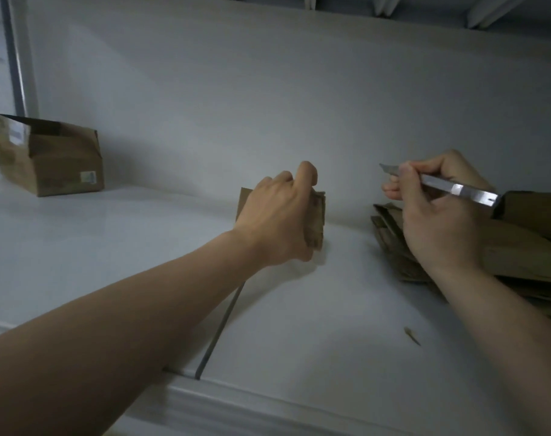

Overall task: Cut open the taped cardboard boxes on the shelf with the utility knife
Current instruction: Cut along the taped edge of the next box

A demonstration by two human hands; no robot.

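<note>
I fear a slip nicking the left grip [277,218] clasping the small cardboard box [317,220]; right grip [441,221], 3 o'clock, clenches the utility knife [459,189].

- Two hands: left hand [277,215] and right hand [441,215].
- One knife [456,188], gripped in the right hand.
- Two standing boxes: one small box [316,221] under the left hand's curled fingers, and one open box [54,158] well to the left of that hand.
- One pile of flat cardboard [519,256], behind and beneath the right hand; its sheets cannot be counted.
- One scrap [412,335], beside the right forearm.
- One shelf [110,247] under all of it.
</note>
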